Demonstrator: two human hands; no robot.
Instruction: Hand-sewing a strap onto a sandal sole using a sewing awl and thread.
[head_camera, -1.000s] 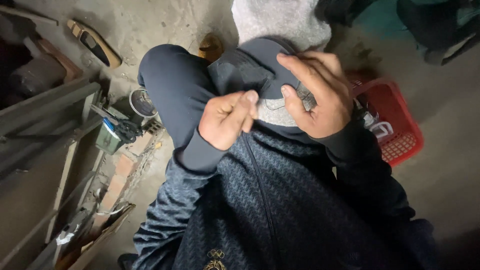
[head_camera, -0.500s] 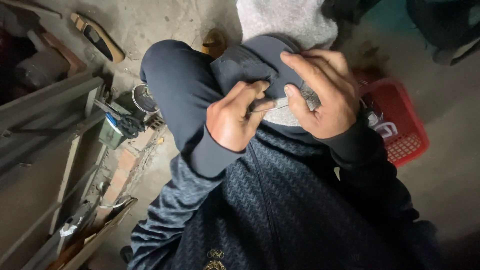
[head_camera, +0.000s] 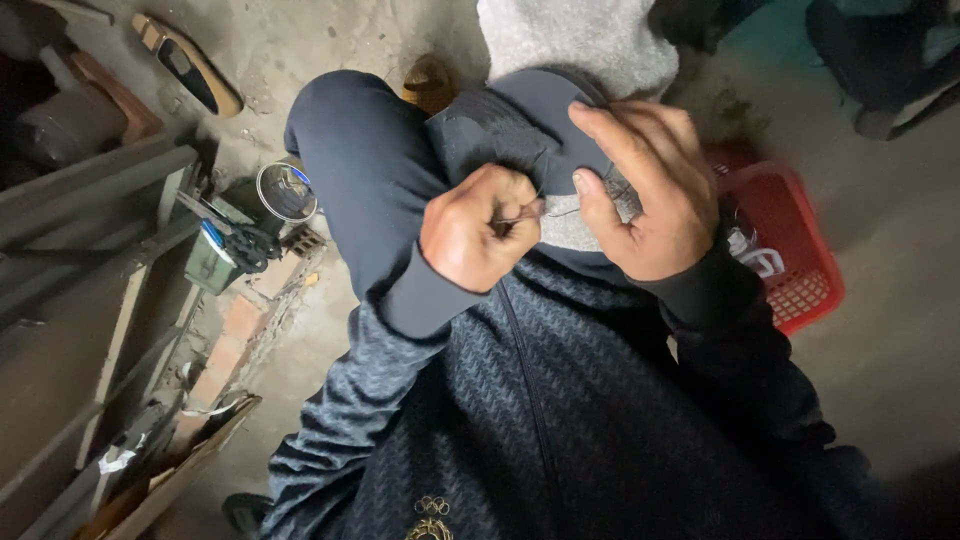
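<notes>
Left hand (head_camera: 478, 240) is balled into a tight fist, knuckles up, thumb and forefinger pinched together at the inner edge. Right hand (head_camera: 640, 190) sits just beside it, fingers spread and curled downward, thumb pointing toward the left fist. Both forearms angle in, wrists in dark sleeves, close to the chest.

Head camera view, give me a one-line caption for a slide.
Seated person's left hand pinches a thread at dark fabric that the right hand holds on the knee, red basket beside.
</notes>
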